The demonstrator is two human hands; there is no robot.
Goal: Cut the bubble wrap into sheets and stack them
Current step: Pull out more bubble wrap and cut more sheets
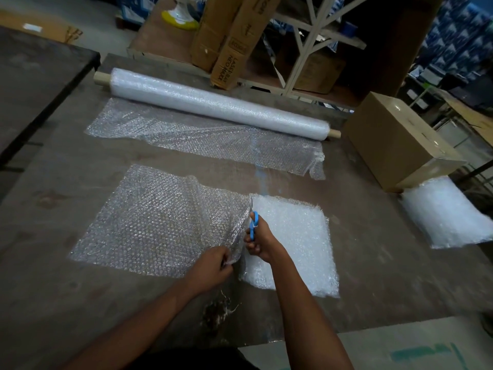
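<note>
Scissors (253, 221), blue-handled, sit gripped in the right hand (258, 243), blades mostly hidden behind the lifted bubble wrap sheet (157, 222) on the table (373, 276). Left hand (213, 267) pinches that sheet's near edge, beside the white stack (290, 244). Blade opening: can't tell.

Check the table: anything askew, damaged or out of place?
Two things. The loose end of the wrap off the roll is ragged and curled at its right corner. A patch of debris lies on the table near the left forearm. The stacks look tidy.
</note>
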